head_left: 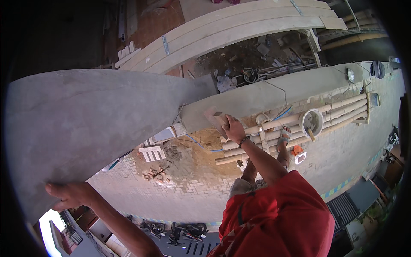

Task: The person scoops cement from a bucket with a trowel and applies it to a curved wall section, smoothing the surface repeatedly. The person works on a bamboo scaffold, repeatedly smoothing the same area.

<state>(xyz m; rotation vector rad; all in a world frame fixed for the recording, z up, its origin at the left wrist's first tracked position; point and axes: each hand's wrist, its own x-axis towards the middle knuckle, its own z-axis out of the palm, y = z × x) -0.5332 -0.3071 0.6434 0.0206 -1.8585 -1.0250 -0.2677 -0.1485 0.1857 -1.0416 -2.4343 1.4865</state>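
Note:
My right hand is closed on a trowel, its flat blade against the narrow grey plastered beam near where that beam meets a wide grey concrete surface. At the lower left my left hand grips the edge of that wide surface, its thumb on the face. Below and right of the trowel, my sandalled foot is on bamboo scaffold poles. A white bucket with grey material and a handled tool inside sits on the poles.
Pale boards span above a debris-strewn gap. Far below lie paving, a sand patch and a small white slatted stack. Motorbikes stand along the bottom edge. A blue hose runs beneath the beam.

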